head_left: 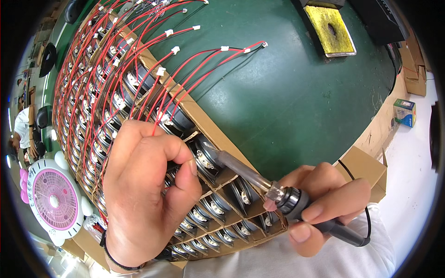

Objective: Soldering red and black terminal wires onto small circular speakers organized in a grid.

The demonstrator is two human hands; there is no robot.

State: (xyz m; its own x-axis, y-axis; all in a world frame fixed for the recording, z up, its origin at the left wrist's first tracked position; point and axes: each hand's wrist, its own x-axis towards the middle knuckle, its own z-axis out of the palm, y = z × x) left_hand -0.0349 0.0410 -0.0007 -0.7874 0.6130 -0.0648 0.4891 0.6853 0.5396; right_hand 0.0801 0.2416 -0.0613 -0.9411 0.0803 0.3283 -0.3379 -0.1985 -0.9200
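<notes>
A green work surface (287,102) extends behind a partitioned cardboard tray (222,142). The tray's cells hold round loudspeaker drivers (204,160), set on edge, one per visible cell, with dark rims and pale terminal strips.

The soldering iron (291,202) is at the front right, over the tray's right edge. Its dark handle carries a ribbed black collar; a slim, dulled metal barrel slopes up and left to a tip beside one driver's terminals. Contact cannot be determined. A black cord leaves the handle's rear end.

The right hand (340,199) is closed around the iron's handle. The left hand (143,185) is above the tray, thumb and forefinger drawn together; a red lead (154,129) meets it at the knuckles. Whether the fingertips grip that lead cannot be determined. The hands are apart.

Farther back in the tray, red and black leads with white connectors (161,72) arch over the drivers, several overhanging the surface. To the left stands a pink-and-white fan (54,199). At the far right end of the surface, a holder (341,54) contains a yellow sponge (324,21) with a dark central hole.
</notes>
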